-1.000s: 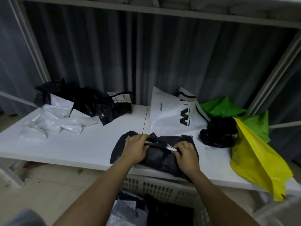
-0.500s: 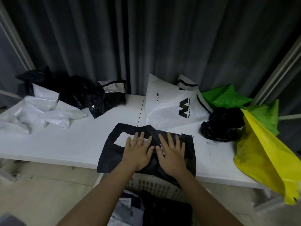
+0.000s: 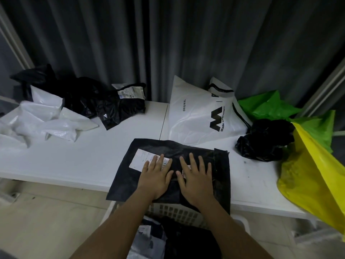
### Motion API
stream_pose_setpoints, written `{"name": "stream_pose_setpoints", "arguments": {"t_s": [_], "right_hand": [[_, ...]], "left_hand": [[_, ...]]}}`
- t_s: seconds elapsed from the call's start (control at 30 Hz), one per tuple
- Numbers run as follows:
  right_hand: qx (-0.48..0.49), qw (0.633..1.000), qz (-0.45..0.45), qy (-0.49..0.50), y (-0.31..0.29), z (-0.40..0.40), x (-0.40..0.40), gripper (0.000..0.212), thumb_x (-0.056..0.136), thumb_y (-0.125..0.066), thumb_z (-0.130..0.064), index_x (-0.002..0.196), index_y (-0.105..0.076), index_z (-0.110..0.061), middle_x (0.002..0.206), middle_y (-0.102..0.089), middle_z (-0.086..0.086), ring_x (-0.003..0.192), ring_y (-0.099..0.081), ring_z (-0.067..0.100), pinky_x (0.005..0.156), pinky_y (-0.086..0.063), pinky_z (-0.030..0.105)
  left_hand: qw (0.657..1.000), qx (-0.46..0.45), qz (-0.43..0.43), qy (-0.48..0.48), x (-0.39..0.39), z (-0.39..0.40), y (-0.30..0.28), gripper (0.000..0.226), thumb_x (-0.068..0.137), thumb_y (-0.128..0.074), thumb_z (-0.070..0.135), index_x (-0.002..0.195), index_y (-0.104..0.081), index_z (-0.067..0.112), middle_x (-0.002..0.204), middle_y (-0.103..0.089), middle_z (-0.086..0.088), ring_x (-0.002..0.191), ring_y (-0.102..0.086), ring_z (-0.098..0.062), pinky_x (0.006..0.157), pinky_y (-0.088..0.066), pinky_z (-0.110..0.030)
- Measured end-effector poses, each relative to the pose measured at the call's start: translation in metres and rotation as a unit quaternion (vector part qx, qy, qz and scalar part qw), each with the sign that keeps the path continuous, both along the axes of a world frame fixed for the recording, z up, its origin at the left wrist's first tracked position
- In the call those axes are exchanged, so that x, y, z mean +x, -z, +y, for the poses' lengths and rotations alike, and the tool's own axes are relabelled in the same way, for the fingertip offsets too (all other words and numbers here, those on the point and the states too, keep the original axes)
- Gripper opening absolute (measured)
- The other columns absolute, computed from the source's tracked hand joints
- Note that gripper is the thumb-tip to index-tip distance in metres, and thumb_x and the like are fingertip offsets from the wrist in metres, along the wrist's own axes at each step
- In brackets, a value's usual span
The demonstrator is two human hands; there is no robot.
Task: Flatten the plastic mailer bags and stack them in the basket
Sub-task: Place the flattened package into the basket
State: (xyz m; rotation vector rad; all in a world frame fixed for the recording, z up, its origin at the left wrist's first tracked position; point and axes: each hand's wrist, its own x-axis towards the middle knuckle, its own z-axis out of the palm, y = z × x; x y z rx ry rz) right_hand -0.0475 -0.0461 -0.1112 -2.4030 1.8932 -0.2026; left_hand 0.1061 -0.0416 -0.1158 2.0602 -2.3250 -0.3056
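Note:
A black mailer bag (image 3: 220, 165) with a white shipping label lies spread flat at the front edge of the white table (image 3: 84, 157), its near edge hanging over. My left hand (image 3: 156, 174) presses on it palm down with straight fingers, partly over the label. My right hand (image 3: 196, 178) lies flat beside it on the bag's middle. Below the table edge stands a white perforated basket (image 3: 177, 212) holding flattened grey and black bags.
Crumpled white bags (image 3: 43, 120) and black bags (image 3: 119, 107) sit at the back left. A white printed bag (image 3: 201, 116) leans at the back centre. A crumpled black bag (image 3: 265, 139), green bags (image 3: 267, 107) and a yellow bag (image 3: 313, 180) crowd the right end.
My hands went from gripping the bunched black bag to lying flat on it with straight fingers. The bag is now spread out wider, its label showing.

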Motion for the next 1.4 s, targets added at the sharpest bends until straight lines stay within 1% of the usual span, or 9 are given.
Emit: {"name": "stream_pose_setpoints", "arguments": {"t_s": [0.13, 0.7, 0.97, 1.07, 1.13, 1.2, 1.23, 1.33, 1.4], "right_hand": [[-0.009, 0.999, 0.031, 0.009, 0.011, 0.0, 0.001, 0.067, 0.097, -0.006, -0.057, 0.134, -0.054, -0.029, 0.14, -0.052, 0.01, 0.129, -0.046, 0.041, 0.106, -0.014, 0.058], [0.012, 0.998, 0.058, 0.011, 0.029, -0.002, -0.003, 0.066, 0.096, -0.009, -0.061, 0.137, -0.05, -0.031, 0.14, -0.052, 0.011, 0.128, -0.045, 0.044, 0.108, -0.021, 0.065], [-0.113, 0.988, 0.047, -0.096, 0.001, 0.032, -0.018, 0.062, 0.088, -0.037, -0.061, 0.135, -0.053, -0.022, 0.146, -0.044, 0.012, 0.135, -0.037, 0.034, 0.11, -0.014, 0.058], [-0.129, 0.98, 0.064, -0.135, 0.009, 0.054, -0.032, 0.071, 0.079, -0.044, -0.065, 0.131, -0.054, -0.019, 0.136, -0.05, 0.013, 0.122, -0.046, 0.034, 0.103, -0.024, 0.053], [-0.148, 0.977, 0.072, -0.135, 0.009, 0.069, -0.036, 0.064, 0.066, -0.06, -0.057, 0.115, -0.056, -0.017, 0.116, -0.052, 0.01, 0.101, -0.052, 0.03, 0.087, -0.031, 0.045], [-0.157, 0.976, 0.087, -0.121, 0.009, 0.078, -0.038, 0.056, 0.05, -0.076, -0.037, 0.097, -0.053, -0.017, 0.096, -0.051, 0.007, 0.081, -0.05, 0.028, 0.07, -0.029, 0.041], [-0.154, 0.977, 0.102, -0.111, 0.008, 0.082, -0.039, 0.055, 0.043, -0.08, -0.028, 0.09, -0.054, -0.017, 0.088, -0.051, 0.006, 0.074, -0.049, 0.027, 0.066, -0.03, 0.04], [-0.137, 0.977, 0.133, -0.095, 0.007, 0.084, -0.043, 0.057, 0.026, -0.087, -0.016, 0.077, -0.062, -0.016, 0.073, -0.055, 0.005, 0.062, -0.054, 0.026, 0.053, -0.044, 0.037], [-0.114, 0.979, 0.141, -0.094, 0.005, 0.084, -0.045, 0.056, 0.024, -0.088, -0.014, 0.074, -0.065, -0.016, 0.068, -0.056, 0.005, 0.058, -0.056, 0.026, 0.047, -0.044, 0.033]], "left_hand": [[1.0, -0.008, 0.017, -0.006, 0.001, 0.001, 0.01, 0.119, 0.048, 0.05, 0.067, 0.152, 0.003, 0.031, 0.16, 0.013, -0.003, 0.147, 0.014, -0.024, 0.117, 0.006, -0.041], [0.999, -0.005, 0.037, -0.009, 0.004, 0.002, 0.027, 0.114, 0.052, 0.044, 0.073, 0.151, 0.004, 0.034, 0.16, 0.013, -0.002, 0.146, 0.017, -0.021, 0.113, 0.017, -0.04], [0.999, -0.039, 0.001, -0.019, 0.037, 0.035, -0.014, 0.122, 0.052, 0.042, 0.075, 0.153, -0.009, 0.029, 0.161, 0.007, -0.003, 0.146, 0.015, -0.02, 0.112, 0.019, -0.042], [1.0, 0.005, -0.006, -0.028, 0.06, 0.06, -0.019, 0.12, 0.051, 0.023, 0.09, 0.151, 0.004, 0.027, 0.156, 0.018, 0.001, 0.145, 0.019, -0.019, 0.116, 0.012, -0.043], [0.998, 0.011, -0.069, -0.009, 0.071, 0.076, -0.018, 0.123, 0.058, -0.019, 0.094, 0.152, -0.004, 0.016, 0.156, 0.004, -0.006, 0.147, -0.005, -0.028, 0.116, -0.011, -0.05], [0.994, 0.013, -0.103, -0.027, 0.076, 0.086, -0.016, 0.124, 0.046, -0.07, 0.074, 0.144, -0.036, 0.006, 0.148, -0.034, -0.017, 0.131, -0.045, -0.035, 0.099, -0.041, -0.052], [0.992, -0.014, -0.116, -0.036, 0.075, 0.09, -0.015, 0.118, 0.045, -0.084, 0.056, 0.142, -0.04, 0.005, 0.146, -0.039, -0.018, 0.128, -0.049, -0.035, 0.096, -0.045, -0.05], [0.99, -0.007, -0.129, -0.054, 0.073, 0.102, -0.024, 0.079, 0.092, -0.051, 0.016, 0.151, 0.0, 0.005, 0.159, 0.0, -0.015, 0.148, -0.006, -0.028, 0.117, -0.017, -0.039], [0.987, 0.032, -0.138, -0.08, 0.076, 0.102, -0.023, 0.068, 0.098, -0.036, 0.007, 0.15, 0.007, 0.002, 0.159, 0.007, -0.015, 0.148, 0.003, -0.026, 0.118, -0.012, -0.037]]}}
